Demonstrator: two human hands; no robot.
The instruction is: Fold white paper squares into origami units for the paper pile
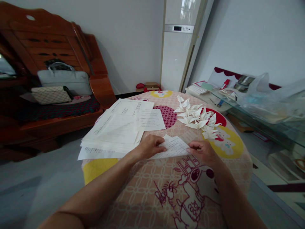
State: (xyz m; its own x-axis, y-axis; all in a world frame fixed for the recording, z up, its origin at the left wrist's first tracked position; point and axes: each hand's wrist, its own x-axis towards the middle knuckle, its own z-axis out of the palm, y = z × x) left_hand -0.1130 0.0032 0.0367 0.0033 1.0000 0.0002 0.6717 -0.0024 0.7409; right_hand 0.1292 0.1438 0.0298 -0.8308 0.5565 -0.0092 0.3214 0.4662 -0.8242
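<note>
The sheet (175, 147) lies right of the paper stack (114, 128).

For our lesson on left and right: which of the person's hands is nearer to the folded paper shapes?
Right: the right hand is just on the near side of the folded paper shapes, while the left hand is farther off, toward the left.

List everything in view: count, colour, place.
tablecloth: 1, pink patterned, centre
folded sheet: 1, white, lower centre
paper pile: 1, white, tablecloth's left
small sheet: 1, white, pile's right
origami pieces: several, white, tablecloth's far right
bench: 1, reddish-brown wood, left
bag: 1, grey, on bench
pouch: 1, cream, before bag
boxes: count unclear, red-brown, beyond tablecloth
standing unit: 1, white, back centre
glass tabletop: 1, greenish, right
plastic bag: 1, clear, on glass tabletop
left hand: 1, bare, on folded sheet's left
right hand: 1, bare, on folded sheet's right
</note>
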